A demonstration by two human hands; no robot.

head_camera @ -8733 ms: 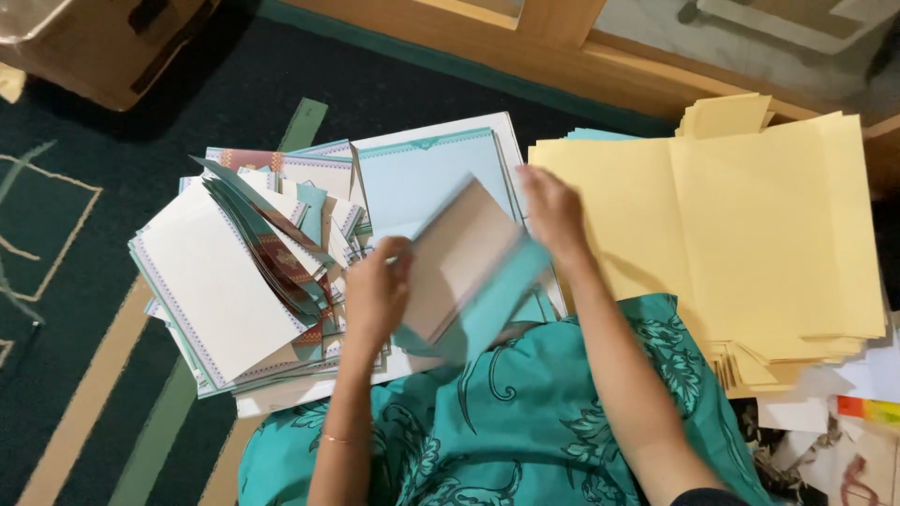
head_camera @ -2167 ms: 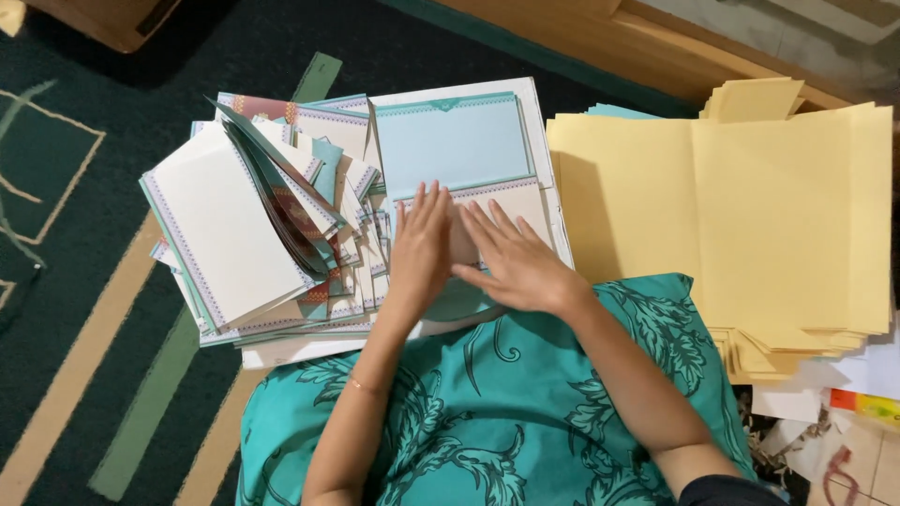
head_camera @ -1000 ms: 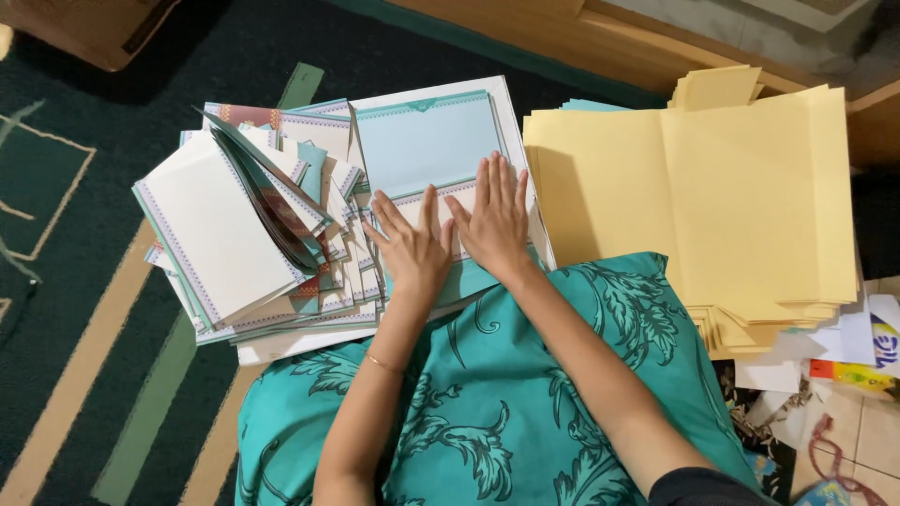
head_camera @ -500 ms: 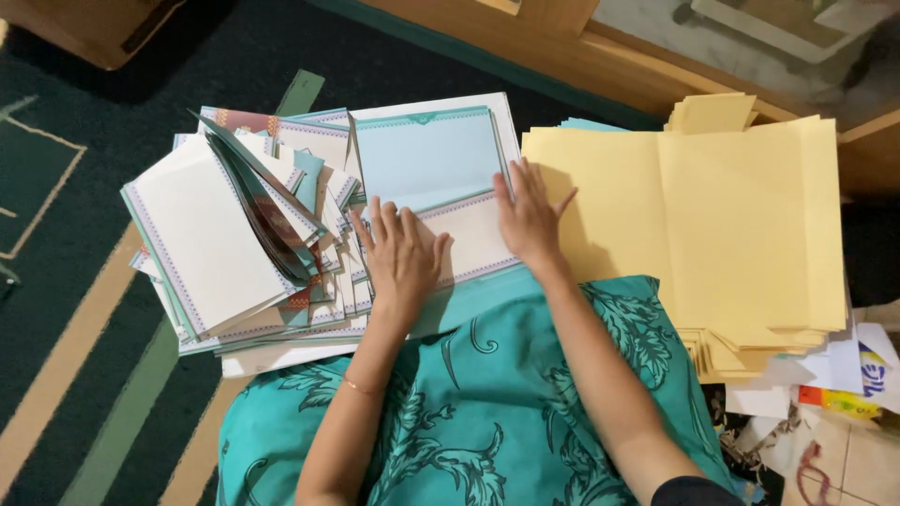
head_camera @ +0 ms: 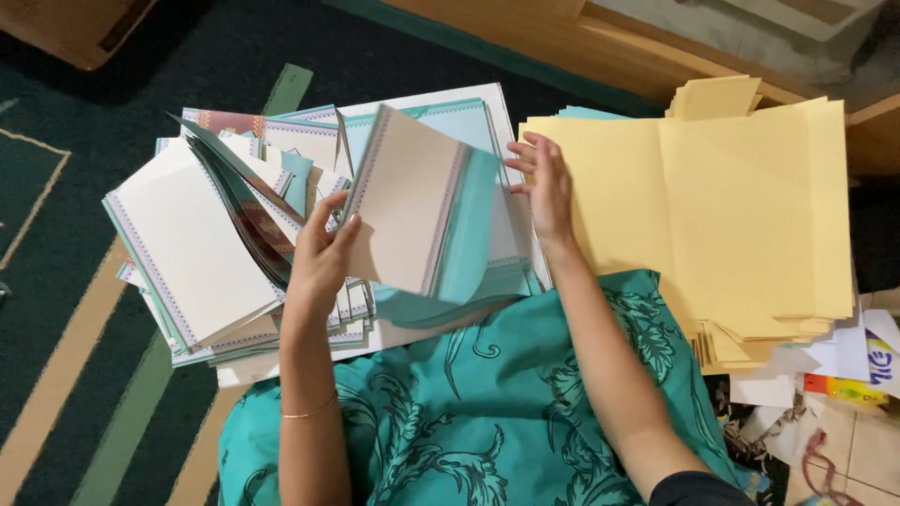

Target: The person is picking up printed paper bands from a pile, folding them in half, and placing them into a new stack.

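My left hand grips the left edge of a folded card, cream with a patterned border and a teal flap, and lifts it off the large white and light-blue sheet beneath. My right hand rests with fingers apart on the left edge of a stack of yellow paper sheets, holding nothing. To the left of the lifted card lies a fanned pile of folded cards in white, teal and maroon. A teal patterned cloth covers my lap below both arms.
A dark green carpet with tan stripes lies at the left. A wooden ledge runs along the top. Loose papers and small packets lie at the lower right on a tiled floor. A brown box corner sits top left.
Half a second ago both hands lay flat on the card on the sheet. Now my left hand has picked the card up and my right hand has slid right onto the yellow stack.
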